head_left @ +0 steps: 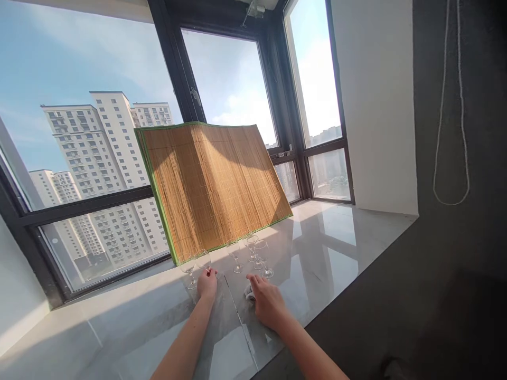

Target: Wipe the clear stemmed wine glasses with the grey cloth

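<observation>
My left hand [207,283] is closed around the lower part of a clear wine glass [203,258] on the sill. Just left of it stands another stemmed glass [188,265]. My right hand [266,296] is closed on a crumpled whitish cloth [249,293], resting over the sill. Several more stemmed glasses stand beyond my right hand, among them one nearer glass [262,248] and a narrower one [235,250]. The left fingers hide the stem of the glass they hold.
A bamboo mat [222,179] with green edging leans against the window behind the glasses. The glossy marble sill [317,253] has a seam [241,322] between my hands. Its front edge drops to a dark area at right. A looped cord [461,132] hangs at the far right.
</observation>
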The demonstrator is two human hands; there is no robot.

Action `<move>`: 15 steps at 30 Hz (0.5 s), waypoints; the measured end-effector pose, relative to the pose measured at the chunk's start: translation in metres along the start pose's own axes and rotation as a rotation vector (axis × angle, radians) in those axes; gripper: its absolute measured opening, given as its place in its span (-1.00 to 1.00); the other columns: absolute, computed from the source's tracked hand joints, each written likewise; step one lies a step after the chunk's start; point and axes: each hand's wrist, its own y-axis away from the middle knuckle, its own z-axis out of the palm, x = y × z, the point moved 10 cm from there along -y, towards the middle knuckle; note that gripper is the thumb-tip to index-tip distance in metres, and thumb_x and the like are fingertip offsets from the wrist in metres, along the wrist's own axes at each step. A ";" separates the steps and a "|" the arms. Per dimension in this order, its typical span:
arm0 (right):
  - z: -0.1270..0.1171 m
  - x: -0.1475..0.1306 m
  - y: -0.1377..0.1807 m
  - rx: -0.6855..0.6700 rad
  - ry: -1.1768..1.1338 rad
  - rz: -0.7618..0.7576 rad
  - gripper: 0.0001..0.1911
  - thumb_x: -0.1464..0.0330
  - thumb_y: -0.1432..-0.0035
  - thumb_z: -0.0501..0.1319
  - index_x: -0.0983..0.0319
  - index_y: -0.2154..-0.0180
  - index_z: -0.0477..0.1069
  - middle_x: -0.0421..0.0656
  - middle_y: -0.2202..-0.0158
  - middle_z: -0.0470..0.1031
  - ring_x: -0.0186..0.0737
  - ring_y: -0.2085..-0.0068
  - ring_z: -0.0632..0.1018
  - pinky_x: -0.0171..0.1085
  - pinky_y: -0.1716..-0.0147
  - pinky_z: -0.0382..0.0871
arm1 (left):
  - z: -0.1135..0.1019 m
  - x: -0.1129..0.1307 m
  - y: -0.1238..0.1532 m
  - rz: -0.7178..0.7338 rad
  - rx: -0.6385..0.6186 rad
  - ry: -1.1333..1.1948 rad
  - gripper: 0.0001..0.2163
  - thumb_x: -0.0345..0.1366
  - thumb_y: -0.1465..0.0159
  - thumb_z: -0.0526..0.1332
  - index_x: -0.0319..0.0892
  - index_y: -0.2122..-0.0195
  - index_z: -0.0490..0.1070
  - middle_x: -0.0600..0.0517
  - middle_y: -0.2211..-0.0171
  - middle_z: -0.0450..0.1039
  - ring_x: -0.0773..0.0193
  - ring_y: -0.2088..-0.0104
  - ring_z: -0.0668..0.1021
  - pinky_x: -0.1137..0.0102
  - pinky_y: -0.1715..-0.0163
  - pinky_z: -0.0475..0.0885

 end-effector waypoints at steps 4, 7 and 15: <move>0.000 0.005 -0.002 0.044 -0.077 0.019 -0.38 0.65 0.03 0.03 0.19 -0.10 0.20 -0.06 0.03 0.47 -0.10 0.11 0.50 -0.27 0.28 0.24 | -0.018 0.012 0.037 0.112 0.020 0.103 -0.62 -0.07 -0.34 -0.01 -0.19 0.25 0.51 -0.05 0.23 0.59 0.16 0.24 0.59 0.41 0.31 0.38; 0.003 0.015 -0.003 0.080 -0.157 0.065 -0.36 0.66 0.02 0.02 0.20 -0.12 0.14 -0.03 0.01 0.47 -0.10 0.13 0.53 -0.26 0.27 0.25 | -0.026 0.043 0.064 0.271 0.062 0.080 -0.67 -0.08 -0.34 0.04 -0.14 0.11 0.51 -0.03 0.27 0.61 0.18 0.30 0.59 0.42 0.34 0.34; -0.008 0.031 -0.003 0.330 -0.431 0.079 -0.39 0.60 -0.03 0.03 0.16 -0.12 0.01 -0.11 0.16 0.50 -0.13 0.22 0.55 -0.24 0.25 0.37 | -0.002 0.122 0.112 0.691 0.019 -0.284 -0.71 -0.26 -0.36 0.07 -0.11 -0.01 0.51 -0.06 0.31 0.59 0.10 0.22 0.52 0.31 0.20 0.28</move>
